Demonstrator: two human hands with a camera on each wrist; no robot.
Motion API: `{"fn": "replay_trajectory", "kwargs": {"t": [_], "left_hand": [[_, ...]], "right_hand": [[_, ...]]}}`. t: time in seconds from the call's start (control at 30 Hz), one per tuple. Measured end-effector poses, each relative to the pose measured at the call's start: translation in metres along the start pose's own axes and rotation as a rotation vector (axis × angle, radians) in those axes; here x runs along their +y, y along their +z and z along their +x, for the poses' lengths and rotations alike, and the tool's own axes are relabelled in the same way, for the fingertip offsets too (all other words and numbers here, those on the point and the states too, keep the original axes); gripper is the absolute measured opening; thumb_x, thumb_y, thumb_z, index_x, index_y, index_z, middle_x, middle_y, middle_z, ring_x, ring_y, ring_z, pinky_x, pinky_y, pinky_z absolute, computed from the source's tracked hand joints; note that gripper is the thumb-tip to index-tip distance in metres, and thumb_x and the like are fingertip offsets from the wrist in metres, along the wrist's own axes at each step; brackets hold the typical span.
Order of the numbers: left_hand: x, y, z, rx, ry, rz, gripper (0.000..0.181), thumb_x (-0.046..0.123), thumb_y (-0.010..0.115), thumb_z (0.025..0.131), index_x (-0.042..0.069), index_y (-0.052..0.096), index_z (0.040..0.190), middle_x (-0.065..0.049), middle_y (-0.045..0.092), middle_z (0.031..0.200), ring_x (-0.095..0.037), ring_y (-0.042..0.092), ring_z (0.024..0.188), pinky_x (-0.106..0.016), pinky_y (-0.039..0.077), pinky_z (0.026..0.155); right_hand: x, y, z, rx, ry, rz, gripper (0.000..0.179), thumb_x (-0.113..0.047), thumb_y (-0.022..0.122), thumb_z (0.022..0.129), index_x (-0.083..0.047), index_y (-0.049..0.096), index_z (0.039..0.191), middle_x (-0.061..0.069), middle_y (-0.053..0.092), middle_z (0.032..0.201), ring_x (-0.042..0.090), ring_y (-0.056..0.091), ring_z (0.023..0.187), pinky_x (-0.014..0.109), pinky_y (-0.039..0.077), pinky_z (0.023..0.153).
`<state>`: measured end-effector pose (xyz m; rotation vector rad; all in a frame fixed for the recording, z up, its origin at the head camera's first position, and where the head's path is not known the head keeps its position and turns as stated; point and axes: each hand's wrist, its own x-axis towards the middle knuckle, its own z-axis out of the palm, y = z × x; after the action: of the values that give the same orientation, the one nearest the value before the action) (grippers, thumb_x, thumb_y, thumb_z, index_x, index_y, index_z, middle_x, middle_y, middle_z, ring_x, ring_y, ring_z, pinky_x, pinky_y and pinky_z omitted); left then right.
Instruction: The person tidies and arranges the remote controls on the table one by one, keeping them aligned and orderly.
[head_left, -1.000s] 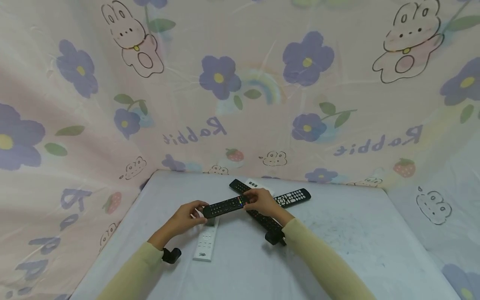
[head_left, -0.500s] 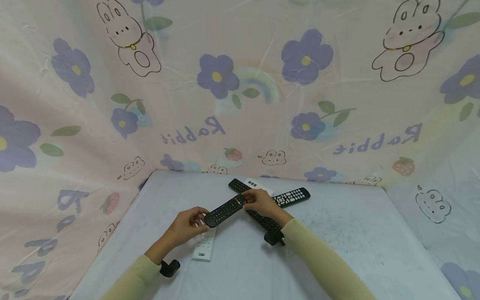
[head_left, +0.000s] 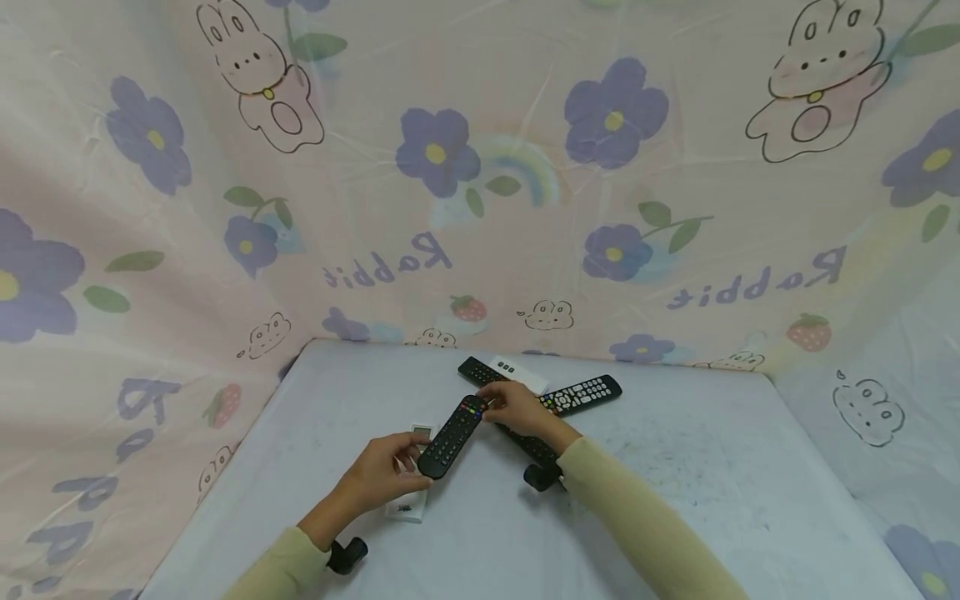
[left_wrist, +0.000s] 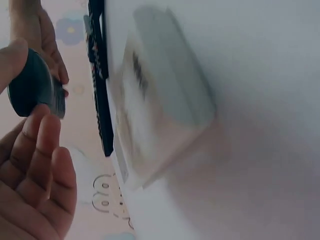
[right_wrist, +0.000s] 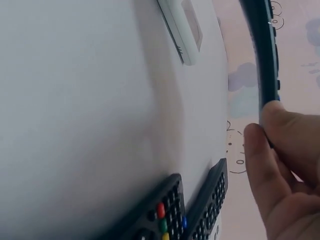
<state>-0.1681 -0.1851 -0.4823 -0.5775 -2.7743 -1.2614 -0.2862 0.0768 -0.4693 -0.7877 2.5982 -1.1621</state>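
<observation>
A black remote control (head_left: 453,437) with rows of small buttons and a few coloured ones is held up between both hands, slanting from lower left to upper right. My left hand (head_left: 375,475) pinches its lower end, thumb and fingertips on opposite edges, as the left wrist view shows. At the upper end, my right hand (head_left: 517,408) pinches the remote between thumb and fingers. In the right wrist view the black remote (right_wrist: 265,50) is seen edge-on, above the table. Beneath it lies a white remote control (head_left: 407,507) with a small screen, partly hidden by the left hand.
Behind the right hand, a long black remote (head_left: 476,370) lies crosswise with a black remote with white buttons (head_left: 588,395) and a white remote (head_left: 525,373). A white-covered table (head_left: 675,500) carries them. Patterned rabbit cloth (head_left: 525,250) surrounds the table at the back and sides.
The held black remote has turned from nearly level to a steep slant. The left hand came down and slightly right with its end; the right hand shifted only slightly.
</observation>
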Motion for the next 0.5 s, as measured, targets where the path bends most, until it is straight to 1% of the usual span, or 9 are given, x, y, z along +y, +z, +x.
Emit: {"fn": "replay_trajectory", "kwargs": {"t": [0.1, 0.2, 0.33, 0.4, 0.5], "left_hand": [[0.004, 0.005, -0.002, -0.019, -0.022, 0.012, 0.056, 0.024, 0.088, 0.068, 0.013, 0.064, 0.117, 0.011, 0.062, 0.083, -0.006, 0.057, 0.074, -0.02, 0.05, 0.061], [0.008, 0.009, -0.005, -0.026, -0.053, 0.063, 0.059, 0.029, 0.088, 0.066, 0.014, 0.064, 0.117, 0.013, 0.061, 0.083, -0.006, 0.057, 0.075, -0.02, 0.049, 0.062], [0.011, 0.012, -0.01, -0.015, -0.085, 0.191, 0.062, 0.037, 0.088, 0.064, 0.015, 0.065, 0.116, 0.015, 0.061, 0.082, -0.002, 0.055, 0.073, -0.018, 0.044, 0.06], [0.013, 0.014, -0.013, -0.004, -0.088, 0.249, 0.063, 0.041, 0.088, 0.063, 0.015, 0.066, 0.116, 0.015, 0.062, 0.082, -0.001, 0.055, 0.072, -0.018, 0.043, 0.057], [0.014, 0.017, -0.017, 0.0, -0.096, 0.308, 0.066, 0.046, 0.087, 0.062, 0.017, 0.066, 0.117, 0.016, 0.062, 0.082, 0.0, 0.055, 0.073, -0.017, 0.042, 0.056]], "right_hand": [[-0.001, 0.002, 0.002, -0.014, -0.037, -0.008, 0.038, -0.006, 0.072, 0.083, -0.004, 0.064, 0.119, 0.009, 0.067, 0.112, 0.018, 0.064, 0.095, 0.025, 0.054, 0.075], [-0.002, 0.005, 0.003, -0.035, -0.053, -0.008, 0.038, -0.004, 0.071, 0.082, -0.004, 0.064, 0.12, 0.009, 0.067, 0.113, 0.018, 0.064, 0.095, 0.025, 0.053, 0.074], [-0.005, 0.01, 0.003, -0.066, -0.039, -0.004, 0.038, -0.003, 0.07, 0.083, -0.005, 0.064, 0.12, 0.01, 0.067, 0.112, 0.018, 0.065, 0.094, 0.027, 0.053, 0.075], [-0.007, 0.012, 0.003, -0.08, -0.04, -0.013, 0.038, -0.003, 0.07, 0.083, -0.005, 0.063, 0.12, 0.01, 0.067, 0.111, 0.018, 0.064, 0.094, 0.029, 0.054, 0.077], [-0.008, 0.016, 0.003, -0.095, -0.055, -0.033, 0.037, -0.003, 0.07, 0.083, -0.004, 0.063, 0.12, 0.01, 0.067, 0.108, 0.019, 0.064, 0.094, 0.031, 0.054, 0.08]]}}
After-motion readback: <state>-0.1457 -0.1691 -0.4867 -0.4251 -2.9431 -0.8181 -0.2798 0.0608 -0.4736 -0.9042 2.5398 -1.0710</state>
